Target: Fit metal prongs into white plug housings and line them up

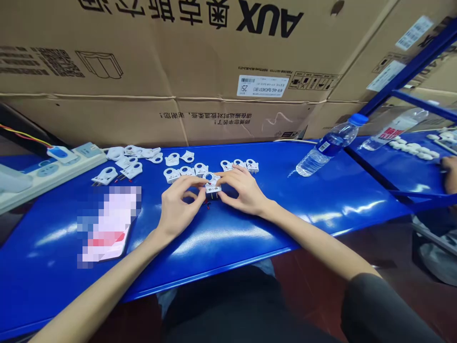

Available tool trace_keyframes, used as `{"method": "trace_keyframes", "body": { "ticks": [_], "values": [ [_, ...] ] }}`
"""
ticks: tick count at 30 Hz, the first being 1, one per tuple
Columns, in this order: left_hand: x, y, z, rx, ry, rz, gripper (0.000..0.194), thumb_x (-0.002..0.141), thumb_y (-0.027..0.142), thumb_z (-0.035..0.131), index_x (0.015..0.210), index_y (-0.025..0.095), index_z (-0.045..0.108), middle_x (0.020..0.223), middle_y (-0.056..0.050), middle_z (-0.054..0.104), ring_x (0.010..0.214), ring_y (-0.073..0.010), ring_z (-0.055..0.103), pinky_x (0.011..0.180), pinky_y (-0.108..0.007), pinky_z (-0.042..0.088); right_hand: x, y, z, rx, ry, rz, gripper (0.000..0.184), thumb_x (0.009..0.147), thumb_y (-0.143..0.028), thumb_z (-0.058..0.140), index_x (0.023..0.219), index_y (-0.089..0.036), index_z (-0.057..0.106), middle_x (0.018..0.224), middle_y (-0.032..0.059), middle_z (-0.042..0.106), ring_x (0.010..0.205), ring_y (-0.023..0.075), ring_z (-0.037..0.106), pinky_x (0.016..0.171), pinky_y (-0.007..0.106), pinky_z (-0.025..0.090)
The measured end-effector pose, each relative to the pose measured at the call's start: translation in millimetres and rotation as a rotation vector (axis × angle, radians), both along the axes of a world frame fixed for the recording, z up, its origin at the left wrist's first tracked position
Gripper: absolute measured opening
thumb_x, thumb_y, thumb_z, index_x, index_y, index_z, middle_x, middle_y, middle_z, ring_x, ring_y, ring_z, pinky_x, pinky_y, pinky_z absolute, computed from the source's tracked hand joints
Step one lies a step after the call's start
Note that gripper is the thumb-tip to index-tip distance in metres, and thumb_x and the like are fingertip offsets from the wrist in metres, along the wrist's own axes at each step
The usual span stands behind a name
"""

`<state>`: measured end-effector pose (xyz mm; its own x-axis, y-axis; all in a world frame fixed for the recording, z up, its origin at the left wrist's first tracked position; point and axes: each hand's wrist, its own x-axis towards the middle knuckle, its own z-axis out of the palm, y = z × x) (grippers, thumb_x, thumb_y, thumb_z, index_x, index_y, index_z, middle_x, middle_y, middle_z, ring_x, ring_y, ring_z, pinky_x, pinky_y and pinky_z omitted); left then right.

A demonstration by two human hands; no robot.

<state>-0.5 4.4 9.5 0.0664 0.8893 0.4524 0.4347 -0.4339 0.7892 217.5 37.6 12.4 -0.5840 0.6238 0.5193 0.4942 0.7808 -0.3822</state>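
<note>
Between my two hands, low over the blue table [228, 233], is a small white plastic part [213, 188] with a round hole at its top and dark pins below. My left hand [182, 202] pinches its left side with thumb and index finger. On the opposite side, the fingers of my right hand [241, 188] close on it too. A tiny red and black piece [208, 205] shows just under it. Behind my left hand stand similar white parts [186, 171] in a row, and more white parts [252, 166] stand behind my right hand.
A loose pile of white parts [132, 159] lies at the back left, near a power strip [50, 174]. A phone [112, 224] with a blurred screen rests at left. A water bottle [330, 145] lies tilted at right. Cardboard boxes [143, 95] wall the back. Another person's hand [450, 174] shows far right.
</note>
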Motion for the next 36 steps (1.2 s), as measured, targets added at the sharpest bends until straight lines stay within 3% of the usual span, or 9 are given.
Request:
{"method": "trace_keyframes", "body": {
  "ticks": [11,16,22,28,36],
  "values": [
    [-0.8,0.4,0.6,0.061,0.131,-0.023,0.022,0.096,0.024,0.058,0.112,0.025,0.074,0.106,-0.004,0.068,0.087,-0.0152,0.069,0.064,-0.026,0.061,-0.5,2.3,-5.1,0.009,0.019,-0.030,0.014,0.102,-0.029,0.057,0.113,-0.025,0.065,0.128,0.0059,0.075,0.125,0.0238,0.066,0.121,0.052,0.036],
    [-1.2,1.3,-3.1,0.061,0.172,-0.017,0.029,0.095,0.022,0.056,0.123,0.024,0.066,0.111,-0.006,0.067,0.085,-0.0159,0.069,0.061,-0.028,0.058,0.5,6.8,-9.8,-0.001,0.029,-0.096,0.014,0.101,-0.029,0.060,0.113,-0.025,0.066,0.130,0.0081,0.073,0.121,0.0269,0.066,0.111,0.051,0.045],
    [-3.7,-1.0,-4.9,0.061,0.514,-0.113,0.012,0.091,0.021,0.056,0.101,0.021,0.063,0.104,-0.006,0.067,0.100,-0.0244,0.061,0.088,-0.044,0.053,2.0,17.4,-16.1,0.004,0.056,-0.174,0.013,0.099,-0.028,0.063,0.110,-0.023,0.067,0.141,0.0100,0.066,0.128,0.0272,0.061,0.111,0.049,0.046],
    [-2.1,-4.1,-5.3,0.037,0.652,-0.180,0.007,0.083,0.019,0.059,0.089,0.022,0.058,0.098,-0.004,0.067,0.093,-0.0251,0.058,0.081,-0.043,0.046,1.1,38.5,-24.2,0.008,0.032,-0.281,0.014,0.097,-0.030,0.066,0.109,-0.025,0.070,0.140,0.0087,0.064,0.128,0.0292,0.057,0.110,0.051,0.045],
    [-4.5,-1.1,-9.7,0.061,0.647,-0.149,0.007,0.089,0.018,0.054,0.087,0.022,0.059,0.096,-0.004,0.067,0.092,-0.0237,0.057,0.080,-0.040,0.046,-3.7,53.3,-31.8,0.020,-0.009,-0.290,0.014,0.099,-0.032,0.066,0.108,-0.024,0.072,0.139,0.0088,0.064,0.128,0.0286,0.056,0.110,0.049,0.044]
  ]
}}
